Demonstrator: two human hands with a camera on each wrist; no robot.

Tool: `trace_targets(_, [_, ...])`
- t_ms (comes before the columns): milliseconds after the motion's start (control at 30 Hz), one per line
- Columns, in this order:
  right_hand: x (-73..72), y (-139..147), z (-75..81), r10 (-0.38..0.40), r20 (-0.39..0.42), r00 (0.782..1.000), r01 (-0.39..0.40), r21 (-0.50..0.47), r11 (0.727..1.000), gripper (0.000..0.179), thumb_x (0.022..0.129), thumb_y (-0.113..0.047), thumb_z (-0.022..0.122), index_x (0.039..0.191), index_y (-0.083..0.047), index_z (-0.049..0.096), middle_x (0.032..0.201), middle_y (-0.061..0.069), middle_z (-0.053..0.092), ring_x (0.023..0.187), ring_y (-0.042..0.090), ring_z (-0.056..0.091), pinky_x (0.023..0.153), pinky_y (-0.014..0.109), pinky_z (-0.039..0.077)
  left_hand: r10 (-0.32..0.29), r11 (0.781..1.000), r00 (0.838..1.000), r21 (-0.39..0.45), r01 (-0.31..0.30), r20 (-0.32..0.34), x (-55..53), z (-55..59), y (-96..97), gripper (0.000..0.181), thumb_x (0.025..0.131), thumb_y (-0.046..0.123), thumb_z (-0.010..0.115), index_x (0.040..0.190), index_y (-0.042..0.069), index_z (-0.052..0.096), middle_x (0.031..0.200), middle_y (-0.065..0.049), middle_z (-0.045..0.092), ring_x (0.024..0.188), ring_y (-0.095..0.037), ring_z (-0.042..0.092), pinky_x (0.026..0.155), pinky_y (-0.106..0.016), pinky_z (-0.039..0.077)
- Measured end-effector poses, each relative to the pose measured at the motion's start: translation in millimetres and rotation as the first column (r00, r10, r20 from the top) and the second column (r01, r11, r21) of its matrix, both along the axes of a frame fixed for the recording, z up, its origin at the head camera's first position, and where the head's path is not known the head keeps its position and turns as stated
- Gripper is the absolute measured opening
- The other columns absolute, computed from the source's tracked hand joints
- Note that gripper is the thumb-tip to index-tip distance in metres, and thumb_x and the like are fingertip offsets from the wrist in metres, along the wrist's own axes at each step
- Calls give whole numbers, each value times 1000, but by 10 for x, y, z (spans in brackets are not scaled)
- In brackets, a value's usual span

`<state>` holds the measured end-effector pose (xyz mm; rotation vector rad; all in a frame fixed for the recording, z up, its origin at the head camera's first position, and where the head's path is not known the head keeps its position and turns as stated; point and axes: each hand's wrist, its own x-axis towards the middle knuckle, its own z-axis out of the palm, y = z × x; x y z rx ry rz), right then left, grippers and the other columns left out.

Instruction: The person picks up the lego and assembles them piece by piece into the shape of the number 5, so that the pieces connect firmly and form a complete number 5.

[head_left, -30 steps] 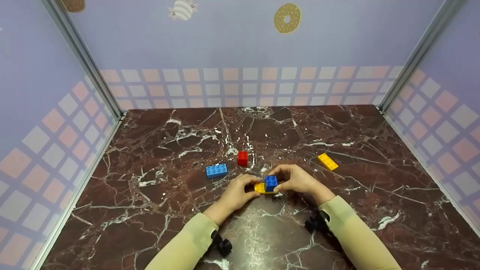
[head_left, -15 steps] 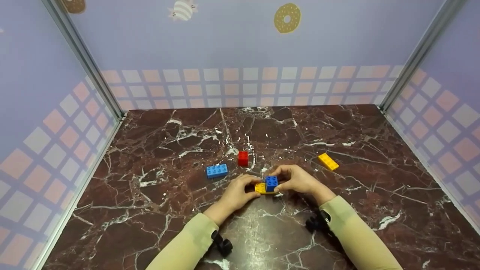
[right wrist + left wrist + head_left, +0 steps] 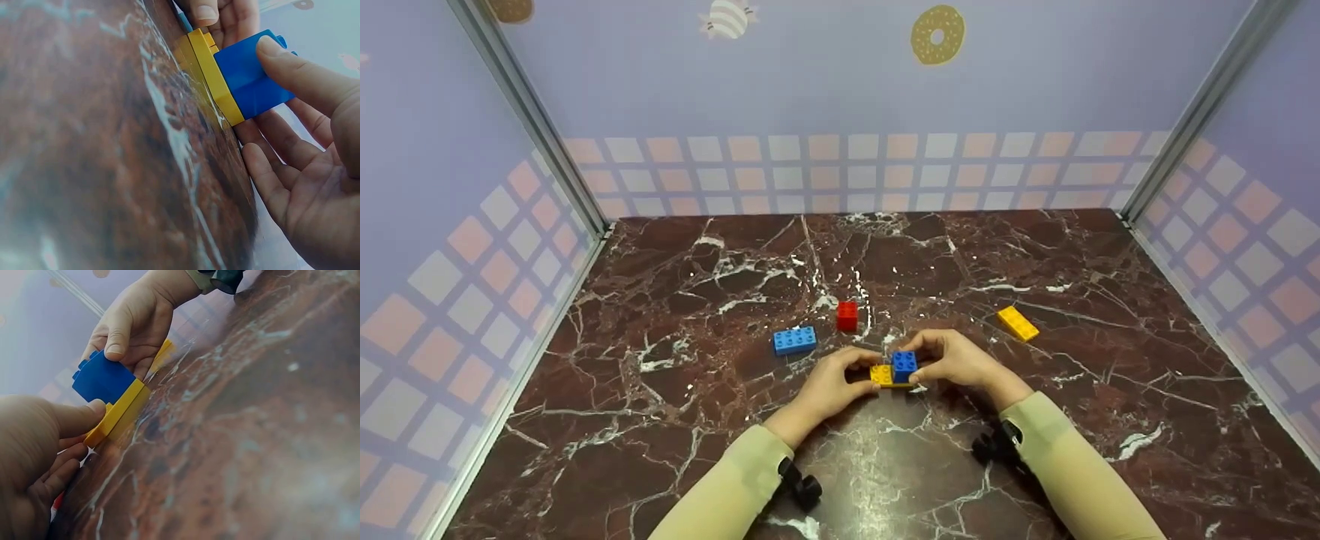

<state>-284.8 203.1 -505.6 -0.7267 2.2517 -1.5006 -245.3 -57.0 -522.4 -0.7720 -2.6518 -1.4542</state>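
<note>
A dark blue block (image 3: 904, 366) with studs on top stands on the right part of a thin yellow building brick (image 3: 880, 376), which lies flat on the marbled table. My right hand (image 3: 958, 364) pinches the blue block from its right side, thumb on the near face. On the left, my left hand (image 3: 826, 385) holds the yellow brick's end between thumb and fingers. The left wrist view has the left thumb (image 3: 84, 417) against the yellow brick's edge. In the right wrist view, the right thumb (image 3: 281, 56) presses the blue block's side.
Behind the left hand lies a light blue brick (image 3: 795, 340). A small red block (image 3: 847, 316) stands further back, near the middle. Beyond the right hand is another thin yellow brick (image 3: 1018, 323). Patterned panels (image 3: 840, 172) wall the table at the back and sides.
</note>
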Motion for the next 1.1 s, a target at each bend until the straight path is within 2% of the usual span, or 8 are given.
trace_targets(133, [-2, 2, -9, 8, 3, 1000, -8, -15, 1000, 39, 81, 1, 82, 117, 7, 67, 115, 29, 72, 93, 9, 69, 84, 19, 58, 3, 999, 1000, 41, -3, 9, -2, 25, -26, 40, 87, 11, 80, 125, 4, 70, 119, -13, 73, 107, -29, 70, 99, -42, 59])
trace_targets(267, [2, -2, -6, 7, 13, 1000, -7, -22, 1000, 40, 81, 1, 82, 117, 8, 67, 115, 29, 72, 93, 9, 70, 84, 19, 58, 9, 996, 1000, 84, -8, -12, -17, 50, -60, 39, 89, 12, 79, 126, 4, 70, 117, -13, 73, 104, -29, 72, 95, -41, 61])
trace_targets(467, [3, -13, -6, 11, 19, 1000, -11, -22, 1000, 39, 81, 1, 81, 116, 7, 67, 115, 29, 72, 93, 9, 70, 85, 20, 59, 2, 980, 1000, 197, 1, -12, -69, 81, -155, 37, 90, 11, 78, 125, 2, 70, 117, -17, 74, 104, -35, 73, 94, -47, 61])
trace_targets(567, [3, -13, -14, 18, 22, 1000, -17, -24, 1000, 39, 81, 2, 81, 116, 8, 66, 115, 29, 72, 93, 8, 70, 86, 19, 59, 18, 975, 1000, 220, -21, 15, -103, 118, -229, 38, 90, 14, 78, 126, 4, 70, 117, -17, 75, 104, -36, 72, 94, -48, 61])
trace_targets(700, [4, -13, -14, 20, 22, 1000, -19, -24, 1000, 39, 82, 2, 81, 117, 8, 66, 115, 29, 72, 93, 7, 70, 85, 19, 58, 49, 970, 998, 237, -56, 36, -161, 177, -333, 38, 91, 14, 78, 126, 4, 69, 116, -15, 76, 104, -34, 72, 93, -44, 61])
trace_targets(800, [2, -12, -18, 20, 27, 999, -19, -30, 999, 38, 82, 3, 81, 117, 9, 66, 115, 29, 72, 92, 7, 70, 82, 18, 58, 66, 965, 997, 251, -73, 35, -204, 218, -416, 38, 91, 13, 78, 127, 5, 69, 115, -14, 77, 103, -31, 72, 93, -43, 60])
trace_targets(933, [1, -9, -26, 14, 40, 999, -13, -31, 999, 38, 82, 2, 81, 117, 9, 66, 114, 28, 73, 92, 7, 70, 73, 17, 58, 94, 959, 995, 265, -98, 25, -258, 268, -529, 38, 89, 10, 78, 126, 6, 70, 114, -12, 77, 105, -29, 71, 97, -50, 58])
trace_targets(1100, [-2, -4, -36, 10, 32, 999, -9, -28, 1000, 39, 81, 1, 82, 116, 8, 67, 112, 26, 74, 91, 8, 70, 71, 18, 58, 133, 944, 991, 302, -132, 18, -319, 310, -672, 38, 89, 5, 78, 125, 2, 70, 113, -16, 77, 106, -33, 72, 98, -54, 57])
